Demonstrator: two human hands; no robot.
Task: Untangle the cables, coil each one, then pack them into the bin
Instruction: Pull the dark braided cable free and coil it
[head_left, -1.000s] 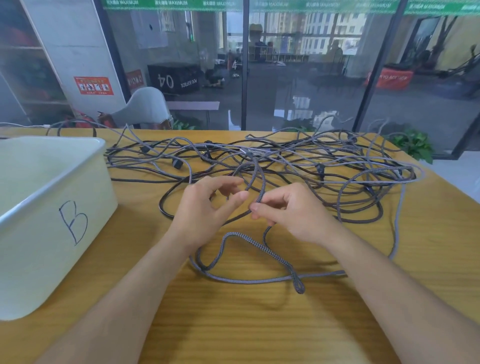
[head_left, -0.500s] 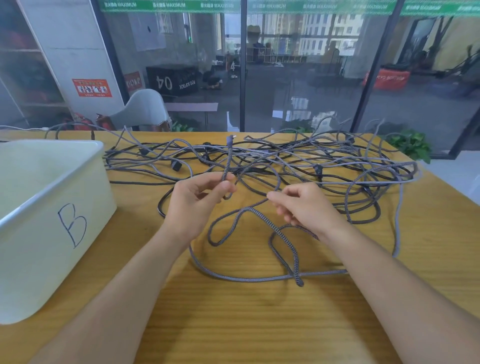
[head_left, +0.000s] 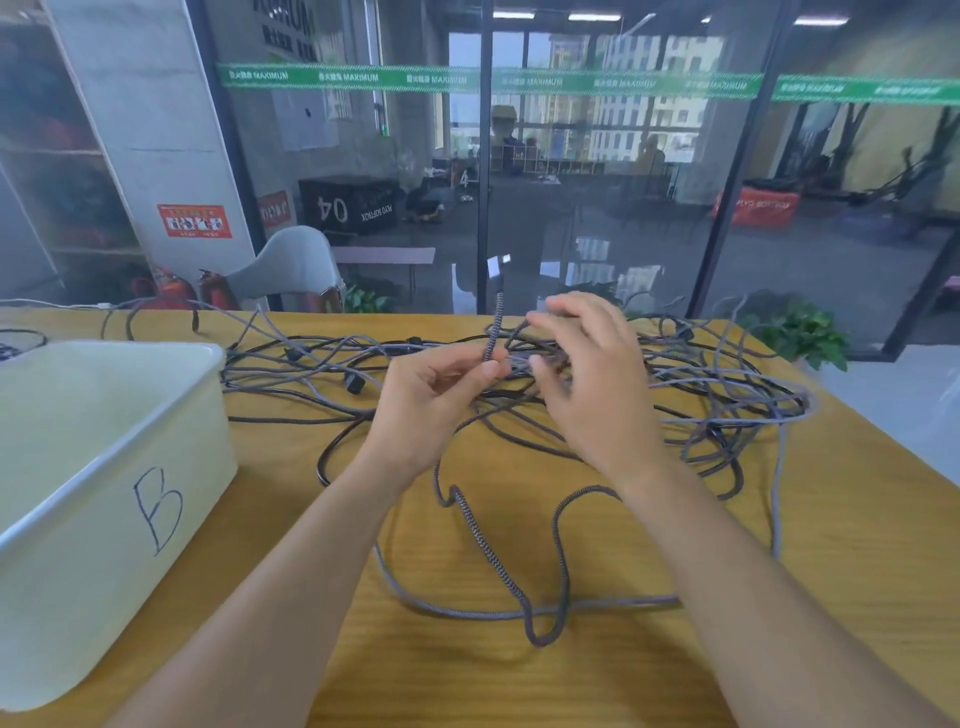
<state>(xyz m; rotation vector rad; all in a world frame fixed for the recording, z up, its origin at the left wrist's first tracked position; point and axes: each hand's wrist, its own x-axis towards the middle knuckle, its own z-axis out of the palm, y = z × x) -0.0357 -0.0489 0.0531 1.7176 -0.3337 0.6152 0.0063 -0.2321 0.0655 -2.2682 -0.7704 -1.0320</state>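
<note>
Hands first: your left hand (head_left: 441, 387) is pinching the braided cable (head_left: 492, 327) end upright; your right hand (head_left: 592, 374) is hovering just beside, fingers spread, blurred. Cable is trailing toward you; the tangle (head_left: 649, 384) lies beyond, the bin (head_left: 119, 441) left.

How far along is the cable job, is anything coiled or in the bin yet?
Nothing looks finished: the white bin marked B shows no cable inside, though its floor is partly hidden. In hand: the left hand pinches a braided cable near its raised end, while the right hand, blurred, hovers beside it. Left: the tangle of cables on the table is uncoiled, so untangling, coiling and packing all remain.
</note>
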